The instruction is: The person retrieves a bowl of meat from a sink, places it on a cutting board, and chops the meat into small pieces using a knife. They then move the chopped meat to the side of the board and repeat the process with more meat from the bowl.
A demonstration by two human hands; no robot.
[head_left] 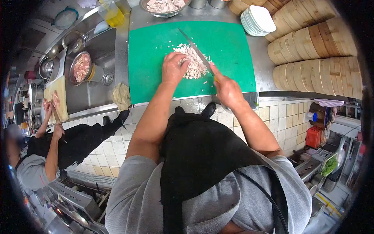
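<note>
On the green cutting board [152, 43] lies a loose pile of finely chopped pale meat [196, 71]. My right hand [227, 89] is closed around the handle of a kitchen knife [194, 47], index finger stretched along its base. The long blade slants up and to the left across the pile's right side. My left hand [173, 68] rests at the left edge of the meat, its fingers bent together over some of it. Its fingertips are partly hidden. A few stray bits are scattered around the pile.
A metal bowl of meat [163, 15] stands behind the board. White plates [258, 20] are stacked beside bamboo steamers [319, 74] on the right. A crumpled cloth [121, 96] lies by the left corner. Further left, a co-worker [39, 167] cuts at another board [58, 84].
</note>
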